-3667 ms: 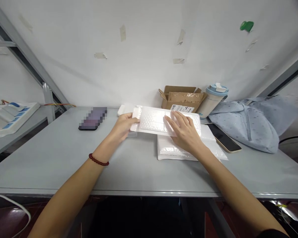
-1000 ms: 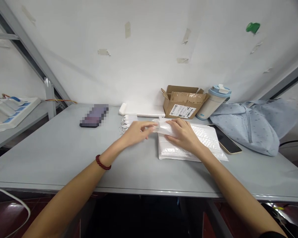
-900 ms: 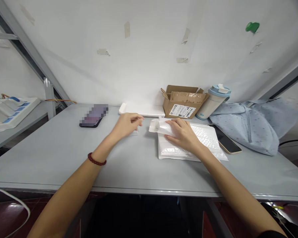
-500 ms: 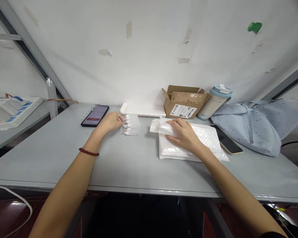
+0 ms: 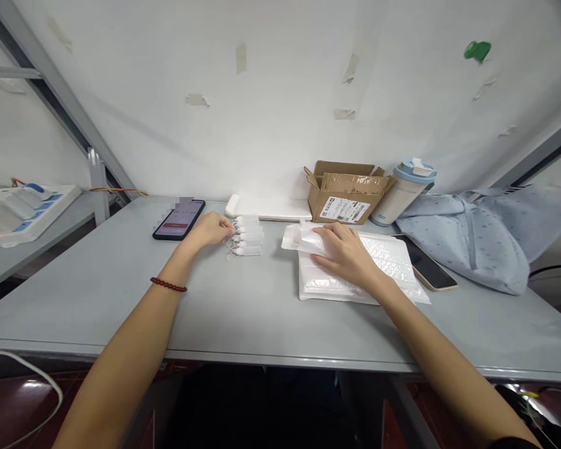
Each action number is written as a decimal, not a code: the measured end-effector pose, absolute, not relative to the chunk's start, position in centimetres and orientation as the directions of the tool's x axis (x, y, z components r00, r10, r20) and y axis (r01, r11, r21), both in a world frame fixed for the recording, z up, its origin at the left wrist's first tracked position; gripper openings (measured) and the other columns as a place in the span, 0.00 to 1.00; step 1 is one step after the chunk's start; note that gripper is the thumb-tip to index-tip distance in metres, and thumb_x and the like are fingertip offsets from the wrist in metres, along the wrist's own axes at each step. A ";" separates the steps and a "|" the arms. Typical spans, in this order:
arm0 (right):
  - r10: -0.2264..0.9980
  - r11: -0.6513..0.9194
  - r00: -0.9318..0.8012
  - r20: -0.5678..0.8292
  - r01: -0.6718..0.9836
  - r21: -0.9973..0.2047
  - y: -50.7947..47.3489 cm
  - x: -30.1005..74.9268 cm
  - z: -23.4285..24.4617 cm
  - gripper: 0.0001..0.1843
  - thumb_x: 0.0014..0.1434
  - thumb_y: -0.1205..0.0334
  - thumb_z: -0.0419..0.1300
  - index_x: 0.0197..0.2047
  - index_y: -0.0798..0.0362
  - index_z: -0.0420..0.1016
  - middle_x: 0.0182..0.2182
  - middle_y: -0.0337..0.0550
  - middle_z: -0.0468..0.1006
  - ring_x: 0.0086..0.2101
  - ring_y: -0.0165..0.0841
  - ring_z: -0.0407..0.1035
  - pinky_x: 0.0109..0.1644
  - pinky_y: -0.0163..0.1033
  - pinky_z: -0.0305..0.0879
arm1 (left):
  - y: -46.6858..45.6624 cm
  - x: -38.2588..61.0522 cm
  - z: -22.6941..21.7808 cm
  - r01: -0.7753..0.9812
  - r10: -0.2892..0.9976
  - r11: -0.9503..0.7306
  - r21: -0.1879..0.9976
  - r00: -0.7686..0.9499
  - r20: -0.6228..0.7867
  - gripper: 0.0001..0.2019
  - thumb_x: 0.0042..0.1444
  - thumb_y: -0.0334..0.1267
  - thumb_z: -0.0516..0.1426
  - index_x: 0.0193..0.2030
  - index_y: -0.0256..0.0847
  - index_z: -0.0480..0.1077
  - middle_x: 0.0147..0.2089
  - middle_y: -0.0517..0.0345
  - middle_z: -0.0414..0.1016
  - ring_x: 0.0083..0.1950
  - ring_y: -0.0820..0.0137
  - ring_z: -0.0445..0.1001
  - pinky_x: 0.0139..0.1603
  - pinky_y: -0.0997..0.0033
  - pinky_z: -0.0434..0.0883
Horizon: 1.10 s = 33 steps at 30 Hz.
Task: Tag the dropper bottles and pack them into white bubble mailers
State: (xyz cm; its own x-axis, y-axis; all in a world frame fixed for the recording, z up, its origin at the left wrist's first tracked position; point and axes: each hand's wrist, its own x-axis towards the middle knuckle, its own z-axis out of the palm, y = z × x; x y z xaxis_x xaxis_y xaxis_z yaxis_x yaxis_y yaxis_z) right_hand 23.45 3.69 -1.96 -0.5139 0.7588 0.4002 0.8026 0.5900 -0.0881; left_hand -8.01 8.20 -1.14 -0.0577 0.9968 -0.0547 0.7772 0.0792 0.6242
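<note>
My left hand (image 5: pixel 212 229) is closed in a pinch at the looped ends of a row of small translucent white tags with string loops (image 5: pixel 249 236). Its fingertips meet at the strings of the upper tags; which one they grip is hard to see. My right hand (image 5: pixel 343 252) lies over a white bubble mailer (image 5: pixel 393 262), fingers curled on its raised, folded upper part (image 5: pixel 303 236) and thumb lower down. The hand covers the middle of the mailer.
A phone with a lit screen (image 5: pixel 180 219) lies left of my left hand. Behind are a flat white stack (image 5: pixel 275 209), an open cardboard box (image 5: pixel 346 193) and a tumbler (image 5: pixel 402 193). To the right lie a second phone (image 5: pixel 427 265) and a light-blue patterned cloth bag (image 5: pixel 467 240).
Hardly anything differs. The fingers of my left hand have shifted slightly at the tags' strings; my right hand stays on the mailer.
</note>
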 end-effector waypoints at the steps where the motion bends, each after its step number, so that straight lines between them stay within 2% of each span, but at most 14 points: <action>1: 0.761 0.587 -0.512 0.398 0.805 -0.088 3.7 23.5 -2.0 0.22 0.57 0.57 0.57 0.54 0.53 0.65 0.48 0.53 0.69 0.48 0.46 0.64 0.49 0.49 0.59 | 8.0 -7.9 -0.9 0.757 0.996 0.086 0.647 -0.059 -0.063 0.02 0.40 0.35 0.60 0.22 0.40 0.73 0.17 0.60 0.69 0.22 0.69 0.68 0.27 0.71 0.62; 7: 0.769 0.581 -0.505 0.392 0.807 -0.101 3.7 23.5 -1.9 0.22 0.56 0.57 0.57 0.53 0.52 0.65 0.48 0.53 0.69 0.48 0.46 0.64 0.49 0.49 0.59 | 7.0 -7.9 0.7 0.548 0.997 0.068 0.834 -0.073 -0.033 0.06 0.39 0.38 0.62 0.24 0.38 0.74 0.27 0.57 0.73 0.26 0.72 0.68 0.25 0.74 0.63; 10: 0.765 0.585 -0.507 0.397 0.804 -0.101 3.7 23.4 -2.0 0.22 0.57 0.57 0.57 0.53 0.52 0.65 0.48 0.53 0.69 0.48 0.46 0.64 0.48 0.49 0.59 | 6.6 -7.5 1.3 0.436 0.999 0.054 0.898 -0.031 -0.045 0.07 0.40 0.39 0.63 0.25 0.38 0.75 0.28 0.57 0.73 0.26 0.74 0.66 0.26 0.75 0.63; 18: 0.743 0.604 -0.517 0.426 0.791 -0.093 3.9 23.6 -2.3 0.22 0.56 0.57 0.58 0.54 0.52 0.65 0.46 0.52 0.70 0.47 0.46 0.64 0.47 0.48 0.59 | 5.5 -2.1 -0.9 0.386 0.969 -0.024 0.922 0.237 -0.073 0.06 0.43 0.38 0.63 0.26 0.36 0.76 0.22 0.60 0.69 0.23 0.76 0.61 0.24 0.75 0.59; 20: 0.733 0.614 -0.522 0.436 0.784 -0.094 3.9 23.6 -2.4 0.22 0.56 0.56 0.58 0.54 0.52 0.65 0.46 0.52 0.70 0.46 0.45 0.65 0.47 0.48 0.59 | 5.2 -0.5 -2.1 0.360 0.961 -0.083 0.929 0.275 -0.020 0.08 0.45 0.39 0.62 0.29 0.36 0.77 0.21 0.61 0.69 0.23 0.76 0.62 0.25 0.75 0.60; 22: 0.719 0.632 -0.534 0.444 0.769 -0.099 3.9 23.6 -2.4 0.23 0.56 0.56 0.59 0.54 0.51 0.65 0.45 0.51 0.70 0.45 0.45 0.65 0.47 0.48 0.59 | 4.8 0.9 -3.1 0.307 0.953 -0.161 0.938 0.295 0.067 0.09 0.46 0.39 0.62 0.31 0.36 0.78 0.25 0.59 0.72 0.27 0.74 0.65 0.29 0.74 0.62; 25: 0.695 0.661 -0.553 0.460 0.744 -0.104 3.9 23.6 -2.3 0.22 0.56 0.57 0.59 0.53 0.51 0.65 0.45 0.51 0.70 0.45 0.44 0.65 0.47 0.48 0.59 | 4.1 2.1 -3.7 0.267 0.920 -0.261 0.928 0.361 0.155 0.12 0.52 0.42 0.57 0.33 0.36 0.78 0.26 0.59 0.72 0.29 0.73 0.66 0.30 0.74 0.61; 29: 0.684 0.671 -0.553 0.476 0.734 -0.110 3.8 23.7 -2.2 0.21 0.56 0.57 0.59 0.53 0.52 0.65 0.45 0.51 0.70 0.46 0.44 0.65 0.47 0.48 0.60 | 4.1 1.2 -2.5 0.367 0.904 -0.313 0.876 0.398 0.156 0.14 0.54 0.43 0.54 0.30 0.36 0.77 0.23 0.61 0.68 0.25 0.74 0.62 0.26 0.75 0.58; 33: 0.689 0.665 -0.549 0.474 0.738 -0.112 3.8 23.7 -2.2 0.22 0.57 0.57 0.58 0.54 0.51 0.65 0.45 0.51 0.70 0.47 0.45 0.65 0.47 0.49 0.60 | 5.4 -2.8 -0.3 0.604 0.958 -0.221 0.766 0.281 0.055 0.11 0.50 0.41 0.56 0.27 0.36 0.75 0.23 0.59 0.70 0.25 0.72 0.65 0.26 0.75 0.59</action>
State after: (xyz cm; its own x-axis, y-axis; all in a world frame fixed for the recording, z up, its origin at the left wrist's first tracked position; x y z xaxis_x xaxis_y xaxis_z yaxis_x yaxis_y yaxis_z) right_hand 23.73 3.82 -2.18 -0.5485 0.6888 0.4739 0.7383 0.6651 -0.1121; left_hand -2.82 5.38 -0.33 0.2808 0.9582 0.0550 0.6041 -0.2210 0.7657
